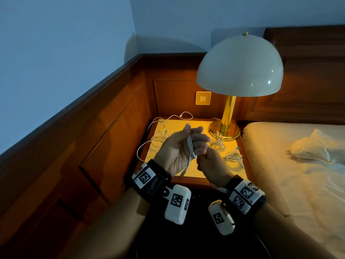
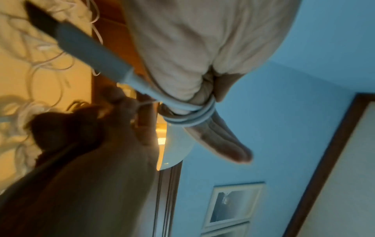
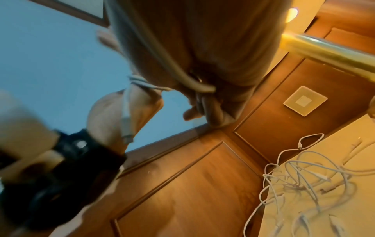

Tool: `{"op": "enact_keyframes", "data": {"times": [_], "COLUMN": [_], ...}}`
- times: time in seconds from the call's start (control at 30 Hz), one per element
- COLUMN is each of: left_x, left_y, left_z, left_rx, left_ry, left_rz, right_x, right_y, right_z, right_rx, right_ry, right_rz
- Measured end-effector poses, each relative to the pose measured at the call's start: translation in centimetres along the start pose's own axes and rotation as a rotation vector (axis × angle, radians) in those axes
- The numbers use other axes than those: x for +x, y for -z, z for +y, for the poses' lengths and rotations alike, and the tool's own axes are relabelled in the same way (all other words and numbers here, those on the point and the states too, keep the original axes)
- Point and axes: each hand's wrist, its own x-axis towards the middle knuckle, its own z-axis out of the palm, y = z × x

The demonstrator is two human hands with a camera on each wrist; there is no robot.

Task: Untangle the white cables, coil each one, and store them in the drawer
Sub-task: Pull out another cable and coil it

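Observation:
Above the nightstand (image 1: 197, 172) my left hand (image 1: 194, 136) is turned palm up and holds a white cable (image 1: 190, 146) wound in several loops round its fingers. The loops (image 2: 190, 119) cross the fingers in the left wrist view. One plug end (image 1: 183, 172) hangs below the palm. My right hand (image 1: 202, 158) sits just under and to the right of the coil and pinches a strand of the same cable (image 3: 174, 67). A tangle of loose white cables (image 1: 158, 136) lies on the left part of the top. No drawer is in view.
A brass lamp (image 1: 229, 116) with a white dome shade stands at the back right of the nightstand. Two small cable bundles (image 1: 217, 142) (image 1: 233, 157) lie by its base. Wood panelling with a wall plate (image 1: 203, 98) stands behind, and a bed (image 1: 298, 174) lies to the right.

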Motion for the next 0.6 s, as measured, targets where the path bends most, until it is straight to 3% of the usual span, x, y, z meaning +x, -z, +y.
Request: {"op": "enact_keyframes", "data": {"times": [0.1,0.2,0.3,0.4,0.5,0.6], "left_x": [0.9,1.5,2.2,2.5,2.4,1.7], "left_y": [0.6,0.6,0.7,1.5,2.0,1.4], "left_z": [0.3,0.6,1.0,1.5,2.3,3.1], "left_rx": [0.04,0.379,0.803,1.189,1.134,1.166], "left_ry": [-0.082,-0.092,-0.019,0.08,0.283,0.31], "left_rz": [-0.004,0.071,0.134,0.147,0.043,-0.118], "right_x": [-1.0,-0.7,-0.5,0.2,1.0,1.4], "right_y": [-0.7,-0.2,0.5,1.7,3.1,4.1], "right_z": [-0.8,-2.4,-3.4,-3.8,-3.8,-3.7], "right_rx": [-0.111,-0.163,-0.457,-0.775,-0.717,-0.684], "right_ry": [-0.07,-0.111,0.005,0.171,0.417,0.489], "right_rz": [-0.227,-0.369,-0.446,-0.397,-0.259,-0.248]}}
